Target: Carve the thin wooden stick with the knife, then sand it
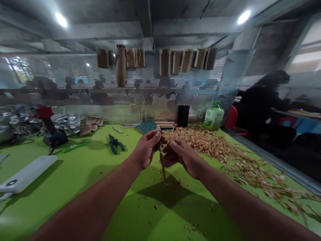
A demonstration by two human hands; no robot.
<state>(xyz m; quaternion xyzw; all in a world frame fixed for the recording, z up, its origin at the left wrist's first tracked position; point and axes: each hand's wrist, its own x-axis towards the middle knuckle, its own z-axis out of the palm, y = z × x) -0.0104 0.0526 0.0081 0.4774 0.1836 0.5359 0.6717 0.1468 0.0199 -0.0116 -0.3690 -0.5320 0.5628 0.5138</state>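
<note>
Over the green table, my left hand (149, 148) pinches the upper part of a thin brown strip (163, 169), which looks like wood or bamboo. Its lower end points down toward the tabletop. Close on the other side is my right hand (182, 157), with its fingers curled in at the strip. Whether those fingers grip the strip or a small tool is hidden. Small crumbs of shavings (156, 206) lie below both hands.
A long heap of shavings (215, 142) covers the right side. Pliers (115, 144), a green-handled tool (75, 146), a white power bank (27, 174) and a cordless drill (48, 126) lie left. A bottle (214, 115) and a dark phone (183, 116) stand by the perforated screen (147, 95).
</note>
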